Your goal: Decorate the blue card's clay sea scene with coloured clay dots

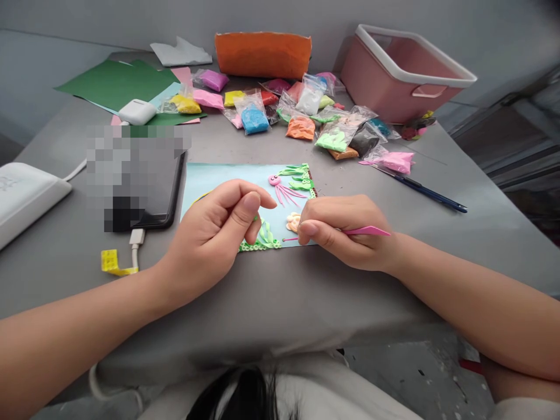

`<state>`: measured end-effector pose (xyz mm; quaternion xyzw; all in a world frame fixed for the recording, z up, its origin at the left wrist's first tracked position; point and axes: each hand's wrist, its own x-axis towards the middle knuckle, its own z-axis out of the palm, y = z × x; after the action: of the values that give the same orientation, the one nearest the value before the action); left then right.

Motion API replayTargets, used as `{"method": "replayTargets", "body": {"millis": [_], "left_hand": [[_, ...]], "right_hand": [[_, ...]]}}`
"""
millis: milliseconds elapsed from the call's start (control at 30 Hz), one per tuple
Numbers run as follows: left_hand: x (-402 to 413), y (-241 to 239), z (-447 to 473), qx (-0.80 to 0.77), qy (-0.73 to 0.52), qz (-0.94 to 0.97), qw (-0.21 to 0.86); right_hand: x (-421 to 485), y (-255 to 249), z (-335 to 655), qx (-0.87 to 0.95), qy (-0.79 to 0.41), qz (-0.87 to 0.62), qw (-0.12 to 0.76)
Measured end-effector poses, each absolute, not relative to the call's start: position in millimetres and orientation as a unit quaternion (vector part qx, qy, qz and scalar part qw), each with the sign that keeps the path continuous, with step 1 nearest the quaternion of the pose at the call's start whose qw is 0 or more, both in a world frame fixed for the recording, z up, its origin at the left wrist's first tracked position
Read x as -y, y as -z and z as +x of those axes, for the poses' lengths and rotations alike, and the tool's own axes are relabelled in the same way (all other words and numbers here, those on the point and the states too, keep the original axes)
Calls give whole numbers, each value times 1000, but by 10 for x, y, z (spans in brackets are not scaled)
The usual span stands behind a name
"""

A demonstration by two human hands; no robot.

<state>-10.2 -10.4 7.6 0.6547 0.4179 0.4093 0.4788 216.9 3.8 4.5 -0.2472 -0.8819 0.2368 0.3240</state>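
Note:
A light blue card lies on the grey table, decorated with a pink clay octopus, green clay weeds and a small peach clay shape. My left hand rests on the card's lower left, thumb and forefinger pinched together; what they hold is too small to make out. My right hand grips a thin pink modelling tool, with its tip low over the card near the peach shape.
Several small bags of coloured clay are strewn behind the card. A pink basket stands back right, an orange pouch at the back. A phone on a cable lies left, a white device far left, a dark pen right.

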Motion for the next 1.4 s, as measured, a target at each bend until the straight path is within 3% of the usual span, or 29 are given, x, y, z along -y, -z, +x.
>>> {"method": "replayTargets", "body": {"millis": [833,1000,1233,1400], "left_hand": [[103,-114,-90,-422,-396,667,470],[102,-122,-72,-411,-393,674,471],[102,-92,-68,-418,-413,663,463],[114,-86,-74,-390,-395,651,518]], "right_hand": [[-55,-20,2143,898,-213,-221,313],[-40,-53,2148,877,-261,-258,310],[-37,10,2137,788,-357,-280,416],[3,-14,2112,771,-259,-284,508]]}}
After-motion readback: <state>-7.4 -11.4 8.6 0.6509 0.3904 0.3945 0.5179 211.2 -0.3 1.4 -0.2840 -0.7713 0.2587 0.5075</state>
